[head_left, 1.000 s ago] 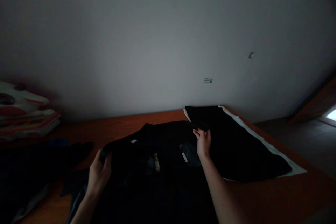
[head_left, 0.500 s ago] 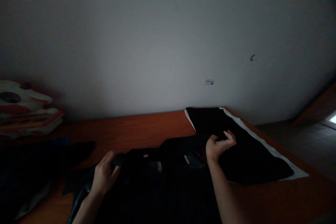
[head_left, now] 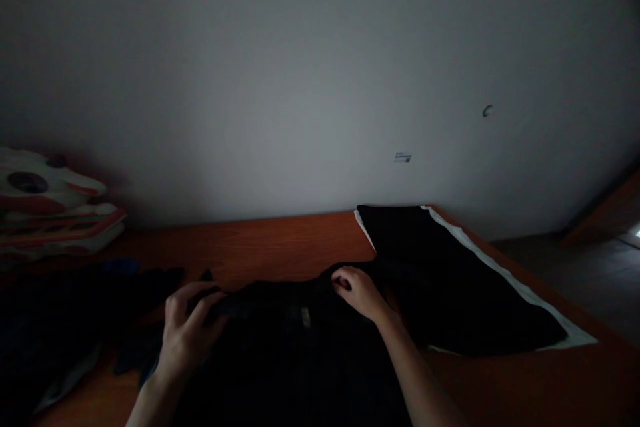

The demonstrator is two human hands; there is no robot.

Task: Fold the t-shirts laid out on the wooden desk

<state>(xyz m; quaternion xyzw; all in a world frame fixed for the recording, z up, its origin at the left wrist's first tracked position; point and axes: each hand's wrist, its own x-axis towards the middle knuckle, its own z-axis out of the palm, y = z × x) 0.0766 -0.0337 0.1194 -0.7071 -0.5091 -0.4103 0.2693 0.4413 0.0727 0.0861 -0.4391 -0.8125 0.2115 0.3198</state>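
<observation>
Nearest, the dark garment (head_left: 290, 367) ran out of view below you, its far edge lying crosswise from your left hand (head_left: 187, 327) to just past your right hand (head_left: 355, 288); long axis lost in the dark. Hands stood apart, neither clearly nearer: left clasped the edge, right curled at it, pinch unreadable. Beneath showed the reddish-brown table (head_left: 270, 243), dark clothes (head_left: 50, 320) at left, black cloth (head_left: 450, 273) over white fabric (head_left: 575, 337) at right, then a toy (head_left: 45, 213) and the pale wall (head_left: 290, 80)

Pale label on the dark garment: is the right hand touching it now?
Apart. The head view shows it: part of the dark garment is visible between the pale label and the right hand.
</observation>
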